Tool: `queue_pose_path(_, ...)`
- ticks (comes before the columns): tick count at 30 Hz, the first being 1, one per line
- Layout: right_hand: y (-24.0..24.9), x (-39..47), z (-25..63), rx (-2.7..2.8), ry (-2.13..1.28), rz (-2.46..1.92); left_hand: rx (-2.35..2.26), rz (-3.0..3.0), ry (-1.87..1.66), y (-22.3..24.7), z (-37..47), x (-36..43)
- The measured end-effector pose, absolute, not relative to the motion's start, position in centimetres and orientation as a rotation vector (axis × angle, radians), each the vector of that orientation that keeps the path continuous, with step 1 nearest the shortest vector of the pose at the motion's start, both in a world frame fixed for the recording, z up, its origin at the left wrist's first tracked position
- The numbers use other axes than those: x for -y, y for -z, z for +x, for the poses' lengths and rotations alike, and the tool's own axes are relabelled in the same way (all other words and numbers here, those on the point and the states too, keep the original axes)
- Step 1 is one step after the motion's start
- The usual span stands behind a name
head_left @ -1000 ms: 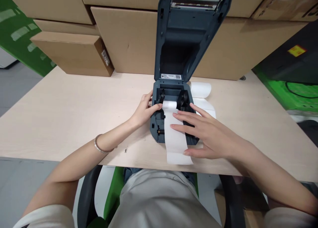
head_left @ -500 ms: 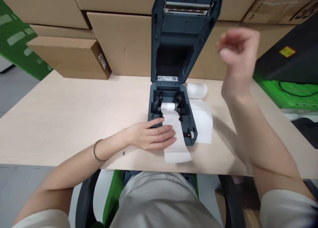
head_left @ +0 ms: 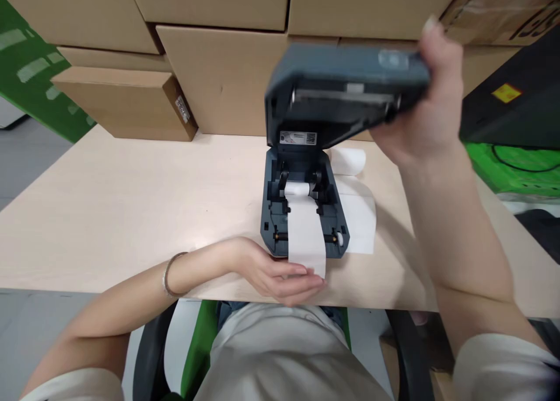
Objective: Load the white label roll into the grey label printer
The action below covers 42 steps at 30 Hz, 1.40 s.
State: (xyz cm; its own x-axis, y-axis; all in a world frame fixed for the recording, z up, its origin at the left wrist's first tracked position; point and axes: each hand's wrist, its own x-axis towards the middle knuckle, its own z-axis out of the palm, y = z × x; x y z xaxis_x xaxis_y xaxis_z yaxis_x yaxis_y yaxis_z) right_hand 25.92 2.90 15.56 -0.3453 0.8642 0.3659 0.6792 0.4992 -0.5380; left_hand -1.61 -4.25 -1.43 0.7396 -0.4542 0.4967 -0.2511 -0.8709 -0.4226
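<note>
A dark grey label printer (head_left: 269, 229) stands on the table with its lid (head_left: 324, 63) partly lowered over the base. My right hand (head_left: 431, 109) grips the lid at its front right corner. Inside the base, a small white paper roll (head_left: 297, 189) sits between two black holders. Its paper strip (head_left: 306, 232) runs forward across the black roller (head_left: 282, 236) and past the front edge. There my left hand (head_left: 284, 278) has its fingers closed at the strip's loose end, palm turned up.
Behind the printer's right side lie another white roll (head_left: 349, 161) and its unrolled sheet (head_left: 361, 220). Cardboard boxes (head_left: 223, 86) line the back of the table (head_left: 131, 214). A flat brown box (head_left: 118, 101) stands at the back left. On the right is a dark case (head_left: 516, 109).
My right hand has taken hold of the lid and swung it partway down. My left hand has slid from on top of the strip to its front end, lifting that end slightly.
</note>
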Motion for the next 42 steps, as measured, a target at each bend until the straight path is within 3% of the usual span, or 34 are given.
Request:
queue_pose_path(3,-14.4,0.2,26.4,1.871,-0.861,-1.109,-0.286,-2.79,0.875,0.9,-1.0,4.5)
queue_pose_path(5,-13.1,1.7,26.7,1.988,-0.919,-1.119,-0.12,-2.996,0.729,-0.1,-0.7,4.5)
queue_pose_path(9,-9.9,3.2,27.2,2.347,-0.644,-1.161,0.099,-3.398,0.315,-1.5,-0.8,4.7)
queue_pose_path(14,-8.3,3.5,27.5,2.515,-0.469,-1.009,0.135,-3.318,0.699,-0.9,-1.1,5.6)
queue_pose_path(18,-8.4,3.7,27.5,2.559,-0.431,-0.994,0.439,-3.044,0.737,-0.9,-1.0,6.0)
queue_pose_path(23,-8.3,4.0,27.4,2.573,-0.42,-1.01,0.489,-2.861,0.943,-1.2,-1.1,6.8)
queue_pose_path(32,-8.0,5.1,27.4,2.471,-0.313,-0.882,0.39,-2.511,1.026,-1.5,-1.0,6.7)
queue_pose_path(42,-7.9,8.1,26.5,2.509,0.153,-0.835,0.356,-2.417,1.039,-2.2,-1.1,5.9)
